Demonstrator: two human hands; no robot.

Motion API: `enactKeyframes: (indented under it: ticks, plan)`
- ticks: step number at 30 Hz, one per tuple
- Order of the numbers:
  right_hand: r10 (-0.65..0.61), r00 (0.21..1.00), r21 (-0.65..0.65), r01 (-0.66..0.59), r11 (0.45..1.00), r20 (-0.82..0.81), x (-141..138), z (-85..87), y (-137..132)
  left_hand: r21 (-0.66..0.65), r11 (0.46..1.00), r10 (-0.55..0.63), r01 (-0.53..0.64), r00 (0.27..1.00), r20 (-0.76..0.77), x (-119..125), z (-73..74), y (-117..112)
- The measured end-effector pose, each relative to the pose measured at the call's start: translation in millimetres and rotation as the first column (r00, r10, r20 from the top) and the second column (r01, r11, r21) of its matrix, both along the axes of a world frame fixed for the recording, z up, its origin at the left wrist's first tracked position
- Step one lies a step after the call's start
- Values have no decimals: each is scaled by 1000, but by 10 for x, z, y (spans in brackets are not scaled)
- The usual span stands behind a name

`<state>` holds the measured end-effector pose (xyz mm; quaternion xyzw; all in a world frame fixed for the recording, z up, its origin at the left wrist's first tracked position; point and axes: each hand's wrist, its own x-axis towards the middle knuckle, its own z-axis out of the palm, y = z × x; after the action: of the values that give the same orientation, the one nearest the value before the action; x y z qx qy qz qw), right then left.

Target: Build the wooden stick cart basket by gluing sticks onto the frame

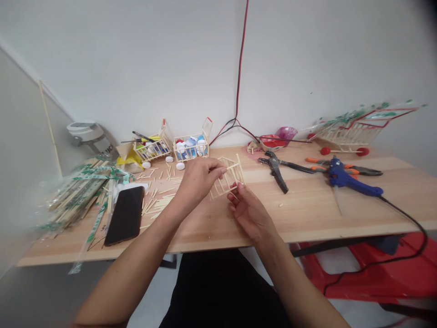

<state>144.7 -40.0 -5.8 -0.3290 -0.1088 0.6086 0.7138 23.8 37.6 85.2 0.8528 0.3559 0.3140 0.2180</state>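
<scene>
A small frame of glued wooden sticks (229,178) is held just above the wooden table (307,214), near its middle. My left hand (197,180) pinches the frame's upper left side with its fingers closed. From below, my right hand (246,210) grips the frame's lower right corner between thumb and fingers. Both forearms reach in from the bottom of the view.
Two small stick carts (172,146) with bottle caps stand at the back. A black phone (125,214), loose sticks (157,198) and wrapped chopsticks (78,191) lie left. Black pliers (277,169), orange-handled pliers (341,166) and a blue glue gun (348,179) lie right; a larger cart (348,132) stands behind.
</scene>
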Motion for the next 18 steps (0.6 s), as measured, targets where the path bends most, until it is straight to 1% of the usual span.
enactKeyframes:
  ticks: [7,11,14,18]
  plan:
    - [-45,998,-12,45,999,-45,-37,3,-2,13,1000,-5,5,1000,3,4,-10,2]
    - [-58,998,-4,58,998,-35,-47,-9,7,7,1000,-1,1,1000,-3,11,-3,-4]
    - [-56,998,4,56,998,-23,-54,-23,14,3,1000,2,-2,1000,-7,12,-4,-3]
    - [-35,998,3,36,999,-48,-50,-17,5,11,1000,-3,3,1000,-16,4,-14,13]
